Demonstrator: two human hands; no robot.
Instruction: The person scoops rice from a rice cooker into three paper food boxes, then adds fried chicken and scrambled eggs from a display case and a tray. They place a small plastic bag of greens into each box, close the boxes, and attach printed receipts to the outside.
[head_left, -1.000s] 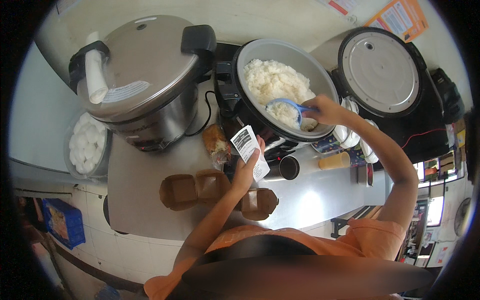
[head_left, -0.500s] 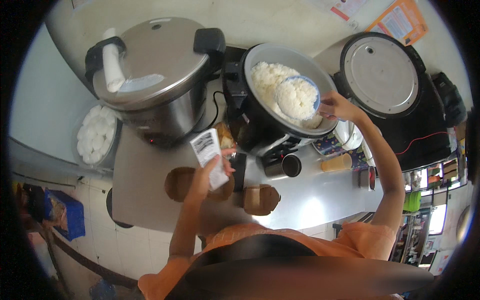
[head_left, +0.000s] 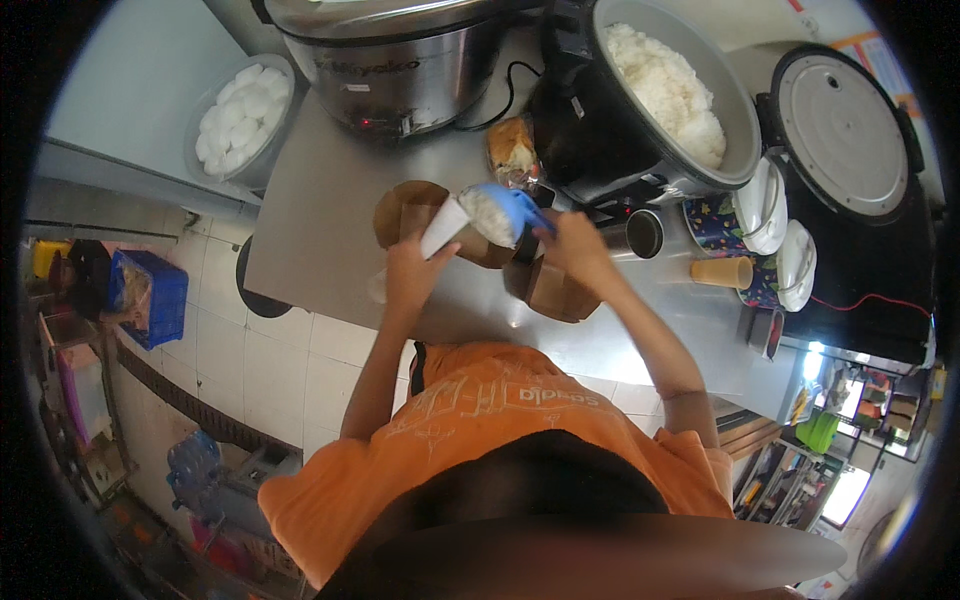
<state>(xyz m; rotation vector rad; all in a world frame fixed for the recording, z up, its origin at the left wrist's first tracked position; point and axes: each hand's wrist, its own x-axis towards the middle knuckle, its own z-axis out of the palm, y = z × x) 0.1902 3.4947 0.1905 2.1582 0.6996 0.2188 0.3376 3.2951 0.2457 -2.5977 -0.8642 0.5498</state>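
Observation:
My left hand (head_left: pixel 408 272) is closed on a white printed paper (head_left: pixel 444 228); whether it is a flat slip or a small bag I cannot tell. A blue rice scoop (head_left: pixel 516 206) filled with white rice (head_left: pixel 486 214) is gripped by its handle in my right hand (head_left: pixel 578 250). The scoop's load is beside the paper's upper edge, above an open brown cardboard box (head_left: pixel 400 206). Below my right hand sits a second open brown box (head_left: pixel 562 292). Cooked rice (head_left: pixel 672 92) fills the uncovered rice cooker (head_left: pixel 738 120) behind.
A closed rice cooker (head_left: pixel 400 80) stands at the back left, near a tub of white wrapped portions (head_left: pixel 240 122). A bread packet (head_left: pixel 512 150) lies between the cookers. To the right are a metal cup (head_left: pixel 642 236), a tan cup (head_left: pixel 722 272) and white-lidded patterned pots (head_left: pixel 762 206).
My right hand has brought the filled scoop from the cooker down and left to the paper. My left hand still holds the paper. The view has shifted downward, toward my body.

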